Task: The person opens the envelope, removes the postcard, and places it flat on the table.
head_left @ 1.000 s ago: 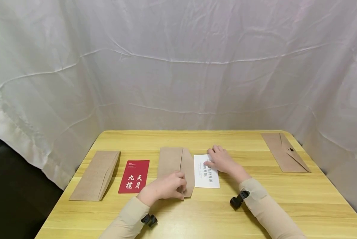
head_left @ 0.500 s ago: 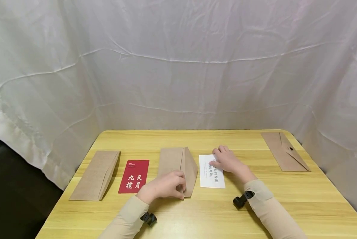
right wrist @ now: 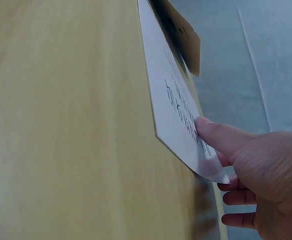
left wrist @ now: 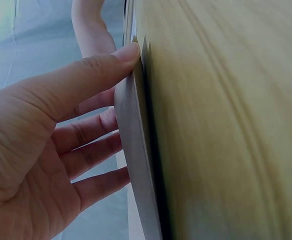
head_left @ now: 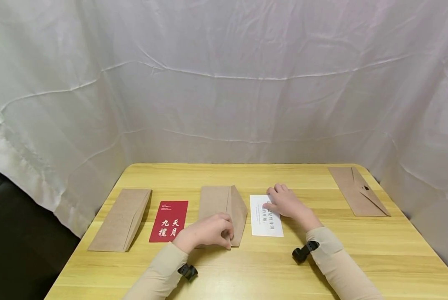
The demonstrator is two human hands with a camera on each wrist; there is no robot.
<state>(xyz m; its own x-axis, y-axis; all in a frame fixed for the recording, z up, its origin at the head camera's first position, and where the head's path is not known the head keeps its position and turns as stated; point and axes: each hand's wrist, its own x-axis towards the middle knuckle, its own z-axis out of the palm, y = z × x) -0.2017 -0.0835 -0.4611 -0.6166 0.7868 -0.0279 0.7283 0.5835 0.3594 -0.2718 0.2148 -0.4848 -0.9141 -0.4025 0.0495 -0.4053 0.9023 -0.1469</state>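
My left hand point(head_left: 208, 231) pinches the near edge of the middle brown paper envelope point(head_left: 215, 200). In the left wrist view the thumb point(left wrist: 128, 53) lies along that edge and the other fingers are on its far side. The envelope's pointed flap point(head_left: 239, 216) stands out to the right. Just right of it is a white card point(head_left: 259, 223) with black writing, which my right hand point(head_left: 286, 203) grips at its right side. Seen from the right wrist, the thumb point(right wrist: 211, 130) presses the printed face, fingertips sit beneath, and the card's corner bends up.
A red card point(head_left: 167, 216) with white characters lies left of the middle envelope. Beyond it, another brown envelope point(head_left: 115, 221) lies at the table's left edge. A third envelope point(head_left: 353, 191) with a dark mark lies at the far right. Pale curtains point(head_left: 246, 104) surround the wooden table point(head_left: 246, 275).
My right hand has slid the white card a little to the right, away from the envelope. The envelope's flap now has its tip showing further right. The left hand stays in place.
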